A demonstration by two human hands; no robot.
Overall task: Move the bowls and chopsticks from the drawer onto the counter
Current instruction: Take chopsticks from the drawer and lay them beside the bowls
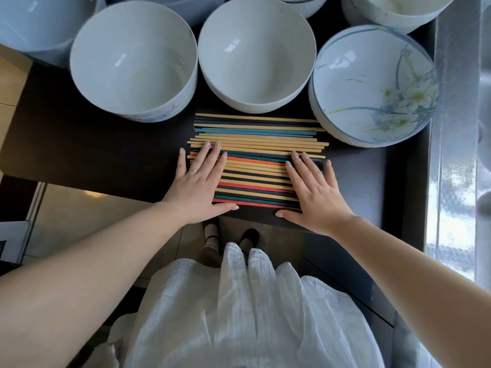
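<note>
Head view: chopsticks (256, 160) in a flat row on dark counter (93, 150), just before three bowls (256, 53). Left hand (198, 181) and right hand (314, 189) flat, fingers straight, pressing either end of row.

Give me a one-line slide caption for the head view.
Both hands, left hand and right hand, press flat on the row of chopsticks before three bowls.

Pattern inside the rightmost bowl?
Flowered bowl: blue-green floral painting on white, head view.
</note>
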